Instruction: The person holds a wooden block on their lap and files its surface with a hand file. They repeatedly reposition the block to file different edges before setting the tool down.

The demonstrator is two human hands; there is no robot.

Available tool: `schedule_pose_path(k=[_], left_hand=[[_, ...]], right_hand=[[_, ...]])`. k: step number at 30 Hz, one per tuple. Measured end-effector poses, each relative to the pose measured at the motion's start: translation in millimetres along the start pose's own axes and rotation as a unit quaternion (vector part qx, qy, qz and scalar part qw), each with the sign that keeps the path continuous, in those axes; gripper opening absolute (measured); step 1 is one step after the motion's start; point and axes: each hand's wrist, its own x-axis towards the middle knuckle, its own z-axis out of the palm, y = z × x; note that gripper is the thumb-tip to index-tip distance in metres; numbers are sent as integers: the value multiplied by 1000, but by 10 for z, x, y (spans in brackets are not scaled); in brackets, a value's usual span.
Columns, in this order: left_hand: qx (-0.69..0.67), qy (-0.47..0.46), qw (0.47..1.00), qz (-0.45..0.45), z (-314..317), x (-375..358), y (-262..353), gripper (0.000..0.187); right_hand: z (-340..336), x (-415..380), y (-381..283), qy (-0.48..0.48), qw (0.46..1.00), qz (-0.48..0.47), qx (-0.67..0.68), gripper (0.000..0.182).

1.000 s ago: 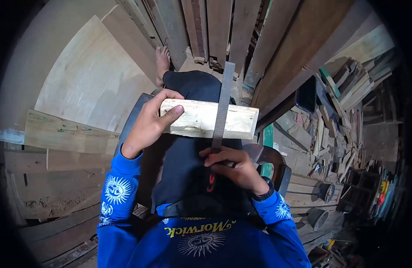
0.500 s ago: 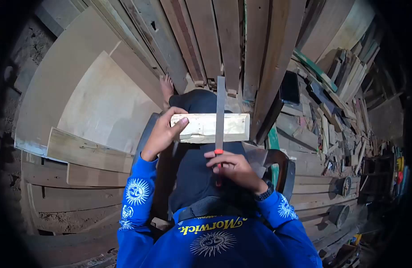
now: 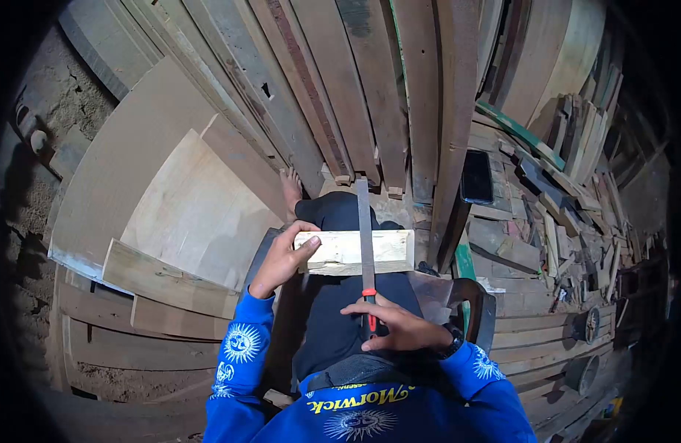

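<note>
A person in a blue long-sleeved top (image 3: 244, 410) sat in dark trousers (image 3: 324, 325), both bare hands in front of the lap. The right hand (image 3: 410, 331), with a black wristwatch (image 3: 454, 338) behind it, was the nearer to the body. Its thumb and fingers were loosely closed about the red and black handle (image 3: 372, 322) of a flat metal file (image 3: 366, 240). The file's long axis pointed away from the body, and its blade crossed over a pale, squared wood block (image 3: 337, 249) lying beyond the right fingers.

The block's long axis ran left to right, square to the file, with the crossing nearer its right end. The left hand (image 3: 276, 267) gripped the left end, thumb on the upper face, fingers around the far edge. From above, it was hard to tell whether the blade touched the wood.

Below and beyond the block were the trousered legs, and past them a bare foot (image 3: 291, 192) on the left. Plywood sheets (image 3: 189, 207) leaned on the left side. Long brown planks (image 3: 385, 88) stretched away ahead; to their right were a black smartphone (image 3: 477, 177) and, farther out, a jumble of wood offcuts (image 3: 551, 203).
</note>
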Motion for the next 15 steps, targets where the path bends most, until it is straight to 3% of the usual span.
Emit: schedule_pose_path(k=[13, 15], left_hand=[[8, 16, 1000, 9, 53, -3, -21, 28], [5, 15, 1000, 19, 50, -1, 2, 29]], right_hand=[[265, 2, 21, -31, 997, 64, -38, 74], [330, 6, 69, -21, 992, 81, -99, 74]])
